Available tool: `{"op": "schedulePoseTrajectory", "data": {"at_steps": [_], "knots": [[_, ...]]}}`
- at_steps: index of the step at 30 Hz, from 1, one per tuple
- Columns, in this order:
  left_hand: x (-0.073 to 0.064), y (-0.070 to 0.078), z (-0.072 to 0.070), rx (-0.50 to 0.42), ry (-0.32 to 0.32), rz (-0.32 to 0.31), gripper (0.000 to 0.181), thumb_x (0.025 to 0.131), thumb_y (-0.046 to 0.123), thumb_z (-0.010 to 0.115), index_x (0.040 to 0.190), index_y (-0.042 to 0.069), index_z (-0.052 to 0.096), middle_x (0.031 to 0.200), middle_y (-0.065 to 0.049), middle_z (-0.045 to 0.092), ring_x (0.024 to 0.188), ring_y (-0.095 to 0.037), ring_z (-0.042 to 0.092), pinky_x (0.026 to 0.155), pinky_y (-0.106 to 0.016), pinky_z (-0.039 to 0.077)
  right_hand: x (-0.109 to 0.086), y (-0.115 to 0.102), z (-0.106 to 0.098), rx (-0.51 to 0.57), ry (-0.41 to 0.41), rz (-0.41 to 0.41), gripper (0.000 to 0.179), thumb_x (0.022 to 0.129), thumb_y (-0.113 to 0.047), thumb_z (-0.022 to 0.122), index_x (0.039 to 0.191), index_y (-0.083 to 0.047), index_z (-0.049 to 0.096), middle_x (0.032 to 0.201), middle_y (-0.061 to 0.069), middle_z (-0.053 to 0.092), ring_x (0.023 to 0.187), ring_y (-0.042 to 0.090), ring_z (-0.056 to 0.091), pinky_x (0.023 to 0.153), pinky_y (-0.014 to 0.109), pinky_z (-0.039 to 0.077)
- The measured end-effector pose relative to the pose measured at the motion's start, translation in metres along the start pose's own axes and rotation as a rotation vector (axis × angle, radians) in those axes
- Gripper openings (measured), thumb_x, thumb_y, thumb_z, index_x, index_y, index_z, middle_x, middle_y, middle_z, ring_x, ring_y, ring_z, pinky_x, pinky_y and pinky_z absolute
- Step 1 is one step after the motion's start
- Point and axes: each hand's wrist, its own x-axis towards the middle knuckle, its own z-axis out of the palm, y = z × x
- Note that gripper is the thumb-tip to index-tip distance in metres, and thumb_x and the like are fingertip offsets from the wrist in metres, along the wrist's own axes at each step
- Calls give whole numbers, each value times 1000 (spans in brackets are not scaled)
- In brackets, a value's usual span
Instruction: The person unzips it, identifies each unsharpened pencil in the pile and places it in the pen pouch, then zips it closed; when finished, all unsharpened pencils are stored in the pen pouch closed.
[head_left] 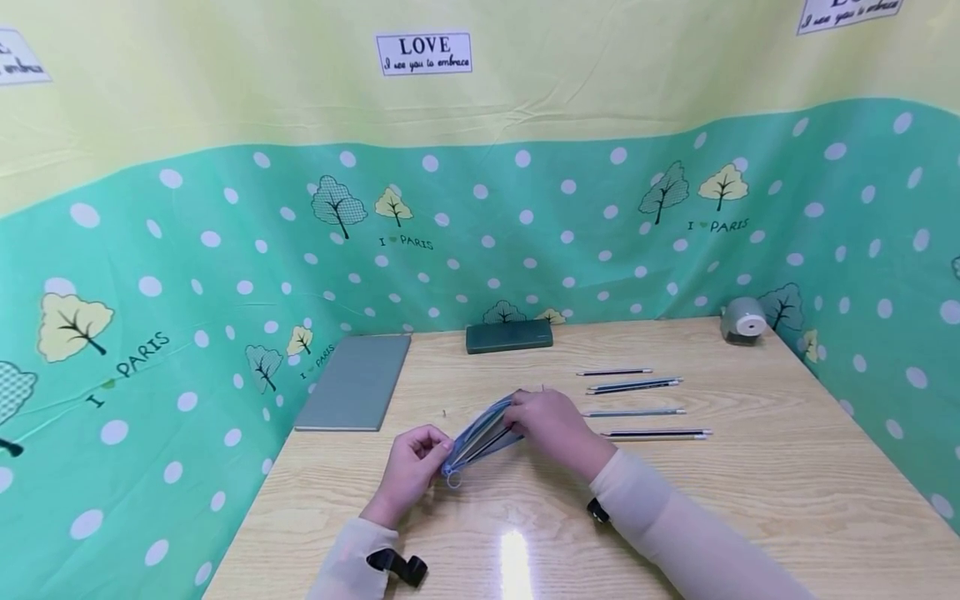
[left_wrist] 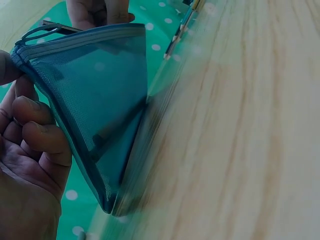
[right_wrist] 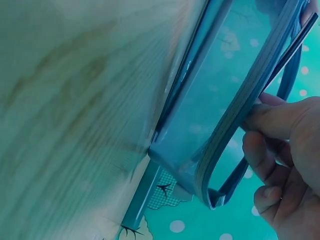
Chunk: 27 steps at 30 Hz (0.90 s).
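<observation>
A blue see-through mesh zip pouch (head_left: 495, 448) is held up over the wooden table with its zipper side spread apart. My left hand (head_left: 412, 465) pinches the pouch's near left corner between thumb and fingers, beside the ring-shaped zipper pull (head_left: 453, 479). With its fingers at the opening, my right hand (head_left: 553, 425) pinches a slim dark pencil (right_wrist: 291, 52) that lies slanted along the mouth. Through the mesh in the left wrist view, a dark stick-like thing (left_wrist: 117, 125) shows inside. The right fingertips are partly hidden behind the zipper edge.
Several pencils (head_left: 633, 385) lie in rows to the right. A grey notebook (head_left: 356, 383) is at the back left, a dark green case (head_left: 508, 336) at the back middle, and a pencil sharpener (head_left: 742, 321) in the back right corner. A patterned curtain (head_left: 480, 217) surrounds the table.
</observation>
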Motion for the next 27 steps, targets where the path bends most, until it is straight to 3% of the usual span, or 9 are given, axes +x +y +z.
{"op": "schedulePoseTrajectory", "data": {"at_steps": [3, 6, 10, 13, 27], "knots": [[0, 1, 0, 15, -5, 11, 12, 101, 3, 68, 92, -5, 69, 68, 1, 60, 52, -4, 47, 45, -17, 39, 0, -3, 3, -47, -7, 6, 14, 85, -16, 87, 94, -25, 82, 87, -11, 67, 76, 12, 66, 83, 48, 60], [0, 2, 2, 15, -12, 12, 13, 101, 4, 68, 91, -5, 69, 69, 1, 61, 54, -4, 48, 46, -16, 40, 0, -5, 6, -104, -4, 13, 12, 85, -17, 86, 91, -26, 81, 83, -11, 65, 70, 9, 61, 75, 39, 59], [0, 2, 2, 23, -20, 19, 13, 101, 4, 69, 91, -5, 69, 69, 1, 61, 53, -4, 48, 46, -17, 40, 1, -10, 7, -160, 10, 35, 12, 86, -18, 87, 89, -27, 80, 82, -10, 65, 68, 8, 59, 62, 29, 49], [-1, 2, 3, 38, -30, 26, 12, 100, 4, 69, 91, -3, 70, 68, 1, 61, 52, -4, 48, 44, -19, 40, 2, -12, 7, -189, 28, 40, 13, 85, -15, 87, 90, -25, 81, 84, -9, 67, 71, 9, 63, 63, 29, 50], [0, -2, 1, 23, -12, 15, 13, 101, 4, 68, 92, -6, 70, 67, 3, 61, 49, -4, 46, 40, -19, 38, 0, -11, 0, -139, 83, 42, 14, 82, -14, 90, 90, -20, 80, 85, -7, 68, 73, 13, 68, 63, 33, 53]]}}
